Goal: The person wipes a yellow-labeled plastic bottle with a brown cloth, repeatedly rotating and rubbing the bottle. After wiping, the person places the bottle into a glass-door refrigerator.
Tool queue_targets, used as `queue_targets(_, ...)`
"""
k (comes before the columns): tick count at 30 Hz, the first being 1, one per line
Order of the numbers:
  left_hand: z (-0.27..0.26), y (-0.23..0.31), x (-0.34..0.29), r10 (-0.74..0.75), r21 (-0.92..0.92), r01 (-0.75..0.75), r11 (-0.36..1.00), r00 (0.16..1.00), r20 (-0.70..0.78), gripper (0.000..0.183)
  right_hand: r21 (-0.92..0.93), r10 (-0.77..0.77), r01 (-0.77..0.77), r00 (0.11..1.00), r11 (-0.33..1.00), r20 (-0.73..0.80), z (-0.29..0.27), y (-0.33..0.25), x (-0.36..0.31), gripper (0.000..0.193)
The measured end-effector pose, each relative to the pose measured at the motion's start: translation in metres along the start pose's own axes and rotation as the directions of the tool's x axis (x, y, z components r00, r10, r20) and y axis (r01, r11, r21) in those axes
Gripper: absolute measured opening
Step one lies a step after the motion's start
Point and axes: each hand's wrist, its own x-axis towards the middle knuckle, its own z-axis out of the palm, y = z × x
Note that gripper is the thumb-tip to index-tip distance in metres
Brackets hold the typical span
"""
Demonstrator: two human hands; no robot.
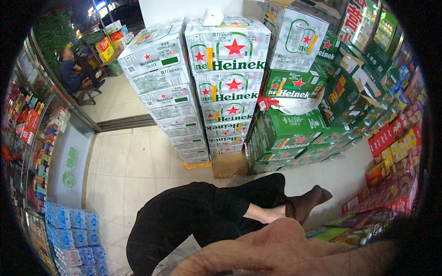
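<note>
Neither my left hand nor my right hand shows, and what they hold or touch is hidden. My legs in black trousers (179, 209) are bent across the lower middle. A strip of bare ankle shows above a dark brown sock (307, 204) on one foot, which points right. Against the black cloth lies the edge of something pale (180, 254), too little of it in view to name. Beyond my legs stand two tall stacks of white and green beer cartons (229, 48), with a small white object (212, 17) on top.
Green beer cartons (287, 126) are piled at the right, one torn open. Shrink-wrapped bottle packs (73, 234) stand at lower left beside glass display cases. Red and yellow packages (391, 152) line the right. Outside the doorway track (129, 123), a person (76, 71) sits on a stool.
</note>
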Motion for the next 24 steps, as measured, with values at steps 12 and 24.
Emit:
queue_targets(12,-0.032,-0.010,0.044,-0.188,-0.162,0.192,0.968,0.981,0.039,0.037,-0.339,-0.082,0.053,0.994,0.939,-0.073,0.014,-0.050,-0.012,0.064)
queue_targets(24,-0.004,-0.007,0.059,-0.330,-0.463,0.466,0.754,0.878,0.345,0.043,0.406,0.042,-0.130,0.975,0.905,0.218,-0.006,-0.051,-0.024,0.057)
